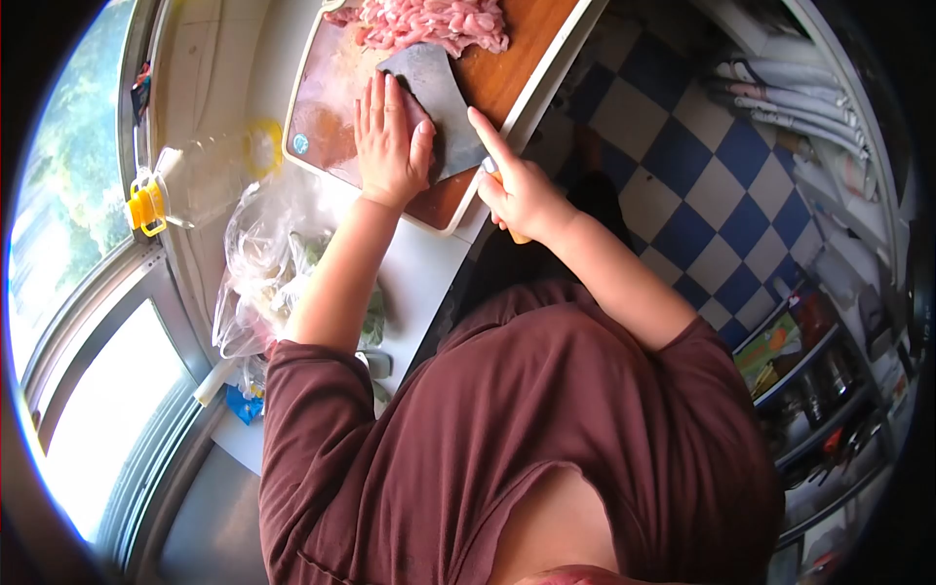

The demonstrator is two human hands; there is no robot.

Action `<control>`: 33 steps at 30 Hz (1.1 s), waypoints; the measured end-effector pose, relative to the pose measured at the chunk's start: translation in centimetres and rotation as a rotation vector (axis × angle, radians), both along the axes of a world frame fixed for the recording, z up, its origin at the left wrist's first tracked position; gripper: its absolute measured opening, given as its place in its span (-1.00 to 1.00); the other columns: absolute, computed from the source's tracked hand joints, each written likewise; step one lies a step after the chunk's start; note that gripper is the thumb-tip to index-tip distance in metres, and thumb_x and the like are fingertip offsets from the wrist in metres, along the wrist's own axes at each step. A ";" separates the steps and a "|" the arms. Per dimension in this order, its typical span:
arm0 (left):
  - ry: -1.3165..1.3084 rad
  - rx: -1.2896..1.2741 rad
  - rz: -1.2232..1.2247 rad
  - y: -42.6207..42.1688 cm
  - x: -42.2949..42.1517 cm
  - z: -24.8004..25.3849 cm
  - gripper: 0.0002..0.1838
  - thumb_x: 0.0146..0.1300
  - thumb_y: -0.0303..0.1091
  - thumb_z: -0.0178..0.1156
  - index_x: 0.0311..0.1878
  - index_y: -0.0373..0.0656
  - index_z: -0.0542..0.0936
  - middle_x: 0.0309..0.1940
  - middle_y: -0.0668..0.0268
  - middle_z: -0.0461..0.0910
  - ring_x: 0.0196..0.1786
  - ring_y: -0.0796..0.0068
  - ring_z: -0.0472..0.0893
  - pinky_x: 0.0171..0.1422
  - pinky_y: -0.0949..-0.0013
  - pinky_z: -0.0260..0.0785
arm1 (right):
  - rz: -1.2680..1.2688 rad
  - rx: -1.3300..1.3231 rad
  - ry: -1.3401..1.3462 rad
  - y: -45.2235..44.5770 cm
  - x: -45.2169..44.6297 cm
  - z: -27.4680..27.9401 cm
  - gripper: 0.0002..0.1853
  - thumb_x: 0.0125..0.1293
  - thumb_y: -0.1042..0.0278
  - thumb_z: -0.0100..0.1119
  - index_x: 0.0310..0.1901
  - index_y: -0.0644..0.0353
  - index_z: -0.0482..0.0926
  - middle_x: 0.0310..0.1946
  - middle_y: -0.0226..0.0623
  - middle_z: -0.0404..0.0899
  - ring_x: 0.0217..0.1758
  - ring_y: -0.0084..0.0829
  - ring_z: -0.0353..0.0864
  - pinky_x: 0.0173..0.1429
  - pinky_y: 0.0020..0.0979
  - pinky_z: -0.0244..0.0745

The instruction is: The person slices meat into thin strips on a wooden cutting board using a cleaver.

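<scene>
"Fingers [376,107] of the left hand [392,161], how do they stand?"

"Straight and close together, palm down over the cutting board [536,39], thumb held apart. What lies under the palm, I can't tell."

"And the right hand [525,193]?"

"Its fingers are curled round the yellow handle of a cleaver [444,88], forefinger stretched toward the blade. That broad grey blade is over the board, just beside the left hand."

"What's past the blade?"

"Pink meat [434,24] in strips, heaped on the far part of the board."

"Any writing to read?"

"A round blue sticker [300,144] sits at the board's corner, but its print is too small to make out."

"Further out?"

"Clear plastic bags [258,268] bunched on the tabletop [414,283], beside the left forearm. A clear bottle [200,185] with a yellow cap stands out near the window [73,127]. Across the blue-and-white checked floor [682,136] there's a rack [824,409] of goods, their labels blurred."
</scene>
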State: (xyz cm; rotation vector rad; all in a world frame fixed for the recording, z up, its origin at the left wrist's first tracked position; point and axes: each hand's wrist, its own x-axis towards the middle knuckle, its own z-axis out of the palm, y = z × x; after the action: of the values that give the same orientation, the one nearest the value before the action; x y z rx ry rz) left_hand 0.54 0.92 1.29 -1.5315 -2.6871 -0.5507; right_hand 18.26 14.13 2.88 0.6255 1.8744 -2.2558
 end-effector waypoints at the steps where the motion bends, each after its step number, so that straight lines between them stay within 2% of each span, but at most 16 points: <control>1: 0.014 0.001 0.010 0.0 0.0 -0.1 -0.23 0.34 -0.03 0.01 0.48 -0.35 0.17 0.50 -0.10 0.13 0.55 -0.09 0.10 0.61 -0.08 -0.17 | 0.018 -0.015 -0.016 0.1 -0.1 0.1 -0.20 0.38 0.46 -0.05 0.57 -0.19 -0.15 -0.67 -0.19 0.51 -0.68 -0.37 0.55 -0.46 -0.25 0.55; 6: 0.068 -0.018 0.021 -0.1 0.2 -0.3 -0.23 0.33 -0.03 0.03 0.48 -0.33 0.19 0.50 -0.09 0.13 0.55 -0.09 0.10 0.60 -0.11 -0.18 | 0.084 -0.019 -0.039 0.5 1.3 0.6 -0.17 0.37 0.47 -0.03 0.58 -0.22 -0.18 -0.66 -0.20 0.52 -0.65 -0.38 0.56 -0.45 -0.28 0.56; 21: 0.088 -0.025 0.020 -0.3 0.1 -0.7 -0.25 0.37 -0.04 -0.03 0.49 -0.32 0.16 0.51 -0.07 0.14 0.57 -0.05 0.08 0.60 -0.13 -0.24 | 0.066 -0.007 -0.074 -3.2 5.9 1.0 -0.11 0.27 0.52 -0.03 0.58 -0.16 -0.18 -0.67 -0.12 0.53 -0.65 -0.29 0.60 -0.42 -0.25 0.58; 29: 0.099 -0.029 0.041 -0.3 0.1 -0.9 -0.26 0.39 -0.01 -0.07 0.50 -0.28 0.16 0.51 -0.04 0.14 0.57 -0.03 0.08 0.60 -0.16 -0.27 | 0.060 -0.048 -0.066 -4.8 8.2 1.4 -0.11 0.28 0.51 -0.02 0.58 -0.14 -0.19 -0.65 -0.15 0.54 -0.61 -0.28 0.60 -0.37 -0.23 0.56; 32: 0.090 -0.035 0.056 -0.3 -0.3 -1.2 -0.30 0.42 -0.03 -0.04 0.50 -0.26 0.18 0.50 -0.04 0.15 0.56 -0.04 0.09 0.60 -0.10 -0.18 | 0.057 -0.068 -0.090 -4.8 8.9 1.9 -0.12 0.29 0.50 0.00 0.58 -0.15 -0.18 -0.64 -0.13 0.53 -0.60 -0.24 0.60 -0.36 -0.21 0.54; 33: -0.020 0.075 0.080 -0.5 -0.5 -1.0 -0.32 0.41 -0.05 0.00 0.48 -0.25 0.23 0.49 -0.05 0.17 0.55 -0.04 0.11 0.58 -0.06 -0.12 | 0.058 -0.060 -0.099 -4.5 8.9 2.1 -0.12 0.30 0.49 0.01 0.58 -0.15 -0.17 -0.64 -0.12 0.53 -0.59 -0.23 0.60 -0.36 -0.21 0.53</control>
State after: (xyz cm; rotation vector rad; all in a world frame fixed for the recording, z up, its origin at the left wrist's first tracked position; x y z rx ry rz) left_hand 0.06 0.42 0.29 -1.4006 -2.6949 -0.6594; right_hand 27.11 9.68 5.03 0.6526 1.7499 -2.1940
